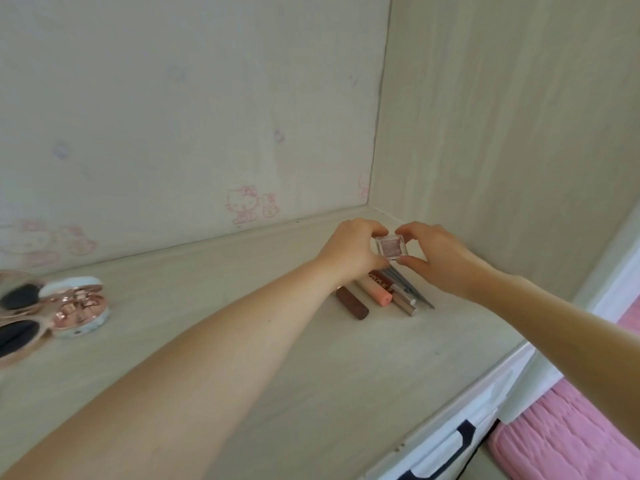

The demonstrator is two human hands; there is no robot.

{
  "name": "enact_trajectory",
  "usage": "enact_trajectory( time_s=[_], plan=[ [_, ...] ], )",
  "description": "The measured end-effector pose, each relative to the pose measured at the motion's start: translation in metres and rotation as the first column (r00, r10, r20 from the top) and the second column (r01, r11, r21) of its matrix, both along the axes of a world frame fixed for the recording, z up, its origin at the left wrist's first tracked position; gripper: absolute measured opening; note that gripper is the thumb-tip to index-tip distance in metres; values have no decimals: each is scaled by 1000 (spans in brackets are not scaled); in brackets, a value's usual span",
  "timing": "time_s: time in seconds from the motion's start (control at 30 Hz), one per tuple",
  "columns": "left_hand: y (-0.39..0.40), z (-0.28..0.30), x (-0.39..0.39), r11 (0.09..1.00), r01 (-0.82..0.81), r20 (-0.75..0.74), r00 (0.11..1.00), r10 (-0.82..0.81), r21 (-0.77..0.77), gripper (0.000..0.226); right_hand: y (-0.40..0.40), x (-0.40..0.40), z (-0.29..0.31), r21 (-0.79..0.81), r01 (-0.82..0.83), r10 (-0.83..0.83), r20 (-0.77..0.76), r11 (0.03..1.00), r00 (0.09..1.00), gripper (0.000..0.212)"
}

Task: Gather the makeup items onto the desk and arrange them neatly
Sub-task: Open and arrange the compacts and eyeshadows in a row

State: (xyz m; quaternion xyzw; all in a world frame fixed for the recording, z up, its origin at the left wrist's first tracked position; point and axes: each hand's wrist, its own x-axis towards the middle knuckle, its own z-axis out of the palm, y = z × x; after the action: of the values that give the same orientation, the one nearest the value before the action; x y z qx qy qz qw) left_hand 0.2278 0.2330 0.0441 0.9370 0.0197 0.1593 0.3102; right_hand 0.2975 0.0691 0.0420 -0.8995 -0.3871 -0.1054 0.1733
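A small square clear compact (390, 247) with a pale pink pan is held between both hands near the desk's back right corner. My left hand (353, 249) pinches its left side and my right hand (438, 252) pinches its right side. Just in front of it, side by side on the pale wood desk (277, 341), lie a brown tube (353, 303), a peach tube (377, 292), a gold-capped tube (405, 299) and a thin grey pencil (415, 292); their far ends are hidden under my hands.
At the left edge sit a round rose-gold compact (81, 306) and pink-framed sunglasses (17, 327). A wall with cartoon cat wallpaper (244, 204) backs the desk; a side panel (502, 150) closes the right. A pink bedcover (568, 434) lies below right.
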Motion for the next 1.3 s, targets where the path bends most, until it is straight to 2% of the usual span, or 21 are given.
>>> enact_trajectory(
  time_s=[0.2, 0.3, 0.43, 0.53, 0.67, 0.8, 0.9, 1.03, 1.13, 1.3],
  plan=[
    [35, 7, -63, 996, -56, 52, 997, 60, -75, 57, 31, -45, 9, 72, -118, 118, 5, 990, 993, 48],
    [47, 12, -101, 967, -89, 50, 993, 104, -239, 50, 45, -73, 12, 136, -183, 185, 4, 974, 983, 47],
    [57, 10, -157, 860, -142, 51, 980, 192, -491, 32, 62, -116, 16, 137, -286, 289, -3, 948, 957, 49],
    [67, 6, -200, 727, -137, 30, 977, 211, -672, 20, 75, -153, 19, 108, -357, 354, 49, 928, 934, 53],
    [85, -1, -250, 573, -138, -18, 978, 209, -808, 13, 99, -198, 18, 137, -464, 466, 18, 875, 885, 55],
    [108, -6, -296, 435, -172, -60, 964, 259, -884, 20, 125, -238, 12, 207, -494, 504, 5, 845, 864, 47],
    [122, -10, -325, 376, -186, -68, 949, 307, -908, 22, 148, -265, 7, 281, -498, 524, -22, 821, 852, 39],
    [137, -10, -355, 294, -180, -73, 938, 340, -939, 23, 177, -295, -3, 313, -492, 536, -67, 812, 841, 54],
    [146, -10, -374, 237, -137, -58, 948, 314, -962, 8, 191, -311, -7, 350, -477, 532, -75, 806, 843, 47],
    [159, -13, -400, 113, -29, -2, 973, 232, -993, 24, 207, -334, -13, 403, -492, 585, -146, 772, 798, 43]
  ],
)
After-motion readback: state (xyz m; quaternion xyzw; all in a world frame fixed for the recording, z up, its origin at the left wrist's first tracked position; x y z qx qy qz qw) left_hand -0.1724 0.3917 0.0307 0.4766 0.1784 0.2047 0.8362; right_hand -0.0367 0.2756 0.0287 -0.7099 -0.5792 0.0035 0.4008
